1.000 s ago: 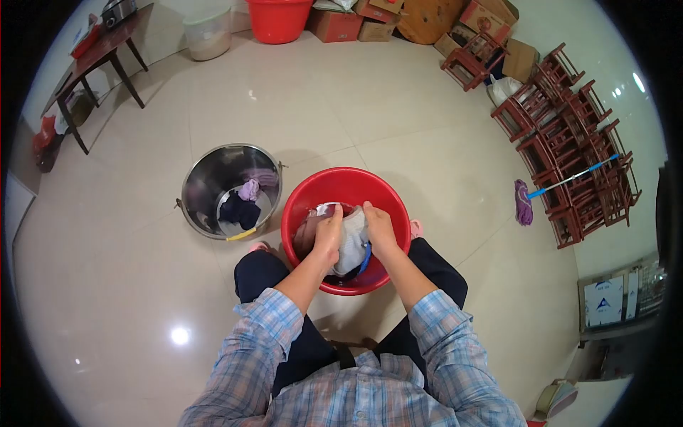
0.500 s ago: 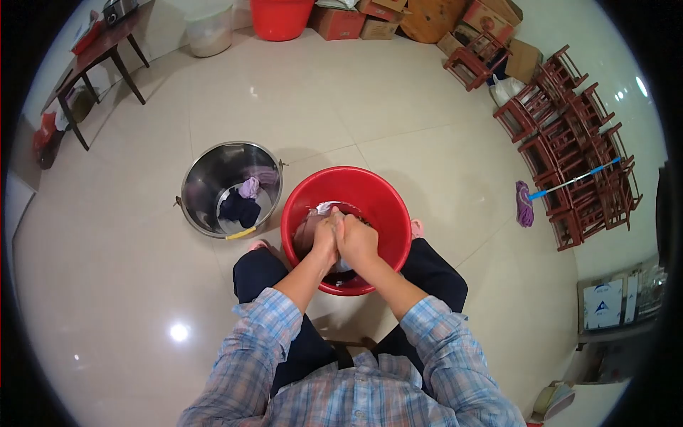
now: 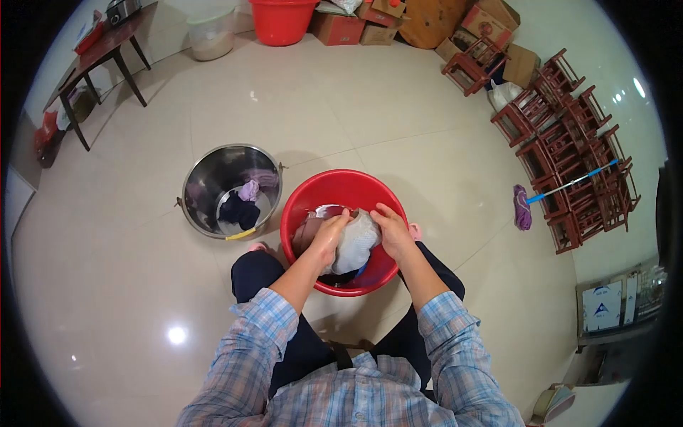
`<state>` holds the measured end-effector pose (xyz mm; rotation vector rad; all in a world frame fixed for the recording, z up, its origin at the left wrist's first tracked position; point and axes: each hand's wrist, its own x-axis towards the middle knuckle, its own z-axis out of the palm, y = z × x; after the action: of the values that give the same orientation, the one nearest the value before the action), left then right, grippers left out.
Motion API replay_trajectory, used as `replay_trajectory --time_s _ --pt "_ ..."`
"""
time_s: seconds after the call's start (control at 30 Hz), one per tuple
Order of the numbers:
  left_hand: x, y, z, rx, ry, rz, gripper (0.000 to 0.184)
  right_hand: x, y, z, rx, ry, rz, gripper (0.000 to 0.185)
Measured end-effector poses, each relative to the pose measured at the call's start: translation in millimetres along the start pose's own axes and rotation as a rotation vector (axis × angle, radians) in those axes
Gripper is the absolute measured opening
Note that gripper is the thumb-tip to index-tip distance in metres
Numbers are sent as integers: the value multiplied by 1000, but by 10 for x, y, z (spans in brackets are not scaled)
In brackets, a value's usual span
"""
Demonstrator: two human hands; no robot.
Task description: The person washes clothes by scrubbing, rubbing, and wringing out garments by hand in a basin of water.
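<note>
Over a red plastic basin (image 3: 400, 206) between my knees, a light grey wet-looking cloth (image 3: 357, 245) hangs bunched between both hands. My left hand (image 3: 330, 236) grips its left side, fingertips near the upper edge. At the upper right edge of the cloth, my right hand (image 3: 393, 229) pinches it with curled fingers. Brownish-pink fabric (image 3: 306, 233) and darker pieces lie lower in the basin, partly hidden by the hands and cloth. The kind of garment cannot be made out.
Left of the basin stands a steel bucket (image 3: 203, 186) holding dark blue (image 3: 239, 211) and lilac fabric (image 3: 249, 190). A purple mop (image 3: 523, 208) leans near stacked wooden stools (image 3: 562, 156) on the right. Cardboard boxes (image 3: 336, 28) and another red tub (image 3: 282, 21) line the far wall.
My hands were clasped together over the basin; now they are apart, with the grey cloth spread out between them. The right hand has moved to the right.
</note>
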<state>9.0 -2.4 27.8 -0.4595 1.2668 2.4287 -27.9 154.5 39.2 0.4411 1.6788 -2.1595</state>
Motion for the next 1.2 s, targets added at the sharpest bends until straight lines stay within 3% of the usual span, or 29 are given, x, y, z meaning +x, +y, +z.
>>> replay_trajectory --time_s 0.13,0.2,0.3,0.43,0.5,0.6,0.73,0.8,0.9,0.93,0.97,1.07,1.1,1.13,1.17,1.2 --pt "-94 111 39 19 -17 5 43 -120 -105 17 6 -91 -83 54" --pt "-42 84 -32 -8 -198 -54 36 -94 -110 -32 -73 -125 -65 49" --pt "-35 37 -58 89 -172 55 28 -53 -103 -68 -25 -180 -61 42" --pt "-28 43 -67 -13 -150 -3 23 -77 -119 -63 -135 -229 -42 37" --pt "25 -14 -83 17 -119 63 20 -79 -131 -36 -375 -219 -111 26" --pt "88 -53 -98 -16 -88 95 20 -29 -92 -28 -483 -163 -131 12" --pt "104 -63 -102 -22 -4 91 22 -127 -103 110 -354 -144 -146 6" --pt "97 -73 -70 79 120 139 28 -187 -98 218 -177 -155 -230 8" --pt "18 -16 39 16 160 72 34 -117 22 310 -168 -123 -356 11" --pt "27 -18 44 16 161 72 34 -156 53 395 -294 -68 -395 15" --pt "37 -21 48 -35 199 73 38 -141 126 405 -675 31 -564 20" --pt "67 -94 -20 -200 169 64 42 -412 127 698 -1075 22 -915 28" --pt "76 -113 -51 -312 101 53 42 -345 178 698 -1073 21 -914 28" --pt "-19 14 112 -328 235 44 40 -225 258 672 -1198 115 -908 31" --pt "1 -39 95 -327 236 42 40 -116 324 634 -1324 212 -896 35" --pt "55 -141 60 -161 264 73 39 -7 289 592 -1325 319 -776 39"
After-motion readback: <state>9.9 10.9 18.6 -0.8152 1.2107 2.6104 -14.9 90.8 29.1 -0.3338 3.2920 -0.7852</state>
